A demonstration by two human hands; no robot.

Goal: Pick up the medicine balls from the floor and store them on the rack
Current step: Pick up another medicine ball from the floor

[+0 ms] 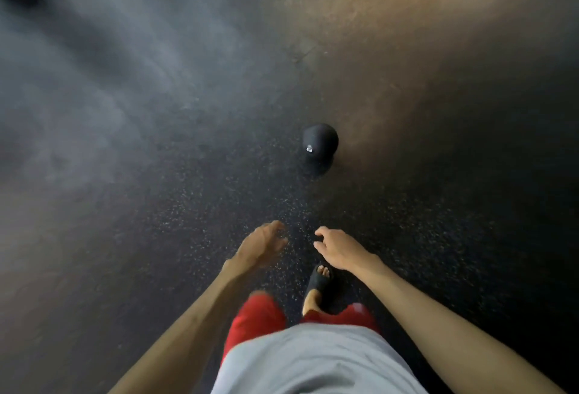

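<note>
The fingers [279,238] of the left hand [264,244] hang loose and blurred, gripping nothing; those of the right hand [338,249] curl lightly, also empty. Both hands reach forward, close together, over the dark speckled floor [156,205]. A sandal [318,284] shows just nearer. The black ball [320,142] lies on the floor farther off, well apart from both hands.

At the bottom of your view hangs your grey shirt [313,362], with red shorts [253,318] showing just beyond its hem. Your bare foot [311,299] sits in a black sandal [319,284] on the dark speckled floor [156,205]. The floor looks orange-brown to your upper right and hazy grey to your left.
</note>
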